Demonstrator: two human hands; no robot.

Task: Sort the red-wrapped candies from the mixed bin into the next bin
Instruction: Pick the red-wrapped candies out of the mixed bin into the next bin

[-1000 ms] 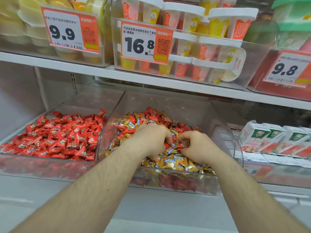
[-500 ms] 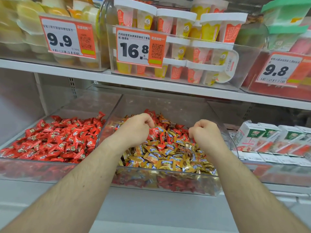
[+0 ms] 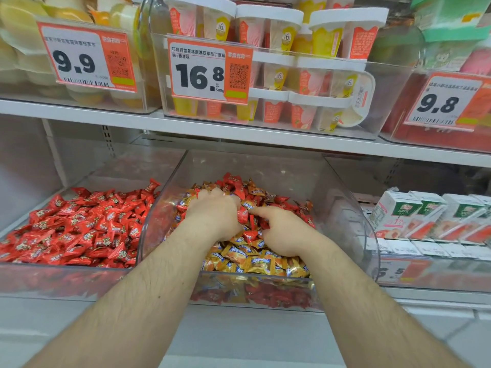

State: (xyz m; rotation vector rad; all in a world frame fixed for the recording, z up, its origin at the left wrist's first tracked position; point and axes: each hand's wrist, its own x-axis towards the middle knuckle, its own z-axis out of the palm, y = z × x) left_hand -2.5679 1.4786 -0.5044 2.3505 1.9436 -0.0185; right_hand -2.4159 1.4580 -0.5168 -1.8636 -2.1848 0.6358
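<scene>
Now both hands dig together in the mixed bin (image 3: 159,229)

The left hand (image 3: 215,213) lies knuckles-up, fingers curled down into the pile, and what they hold I cannot tell; the right hand (image 3: 281,232) has closed in beside it since half a second ago, forefinger stretched onto a red-wrapped candy (image 3: 242,215), other fingers tucked under. Red and gold wrappers lie mixed around them; the next bin (image 3: 53,277), to the left, holds red ones only. Fingertips are buried, the bin's far side is blurred, and cartons (image 3: 398,213) at right are cut off
</scene>
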